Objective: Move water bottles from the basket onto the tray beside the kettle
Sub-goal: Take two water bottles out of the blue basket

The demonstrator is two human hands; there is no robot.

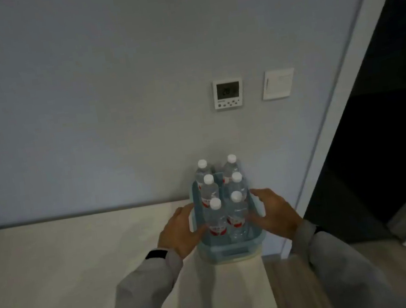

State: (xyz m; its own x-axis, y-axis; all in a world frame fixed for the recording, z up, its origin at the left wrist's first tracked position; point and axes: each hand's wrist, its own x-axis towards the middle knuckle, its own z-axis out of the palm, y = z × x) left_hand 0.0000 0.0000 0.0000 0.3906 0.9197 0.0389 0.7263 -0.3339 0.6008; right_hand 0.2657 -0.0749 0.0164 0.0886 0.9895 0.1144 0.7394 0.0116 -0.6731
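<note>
A light blue plastic basket (230, 250) rests at the right end of a pale counter (67, 256). Several clear water bottles (216, 221) with white caps and red labels stand upright inside it, in two rows. My left hand (180, 231) presses against the basket's left wall, fingers wrapped on the rim. My right hand (274, 211) grips the right wall the same way. Neither a tray nor a kettle is in view.
A grey wall rises right behind the counter, carrying a thermostat (228, 93) and a light switch (278, 84). A white door frame (340, 98) and a dark doorway stand to the right. Wooden floor (294, 292) shows below the counter's right end.
</note>
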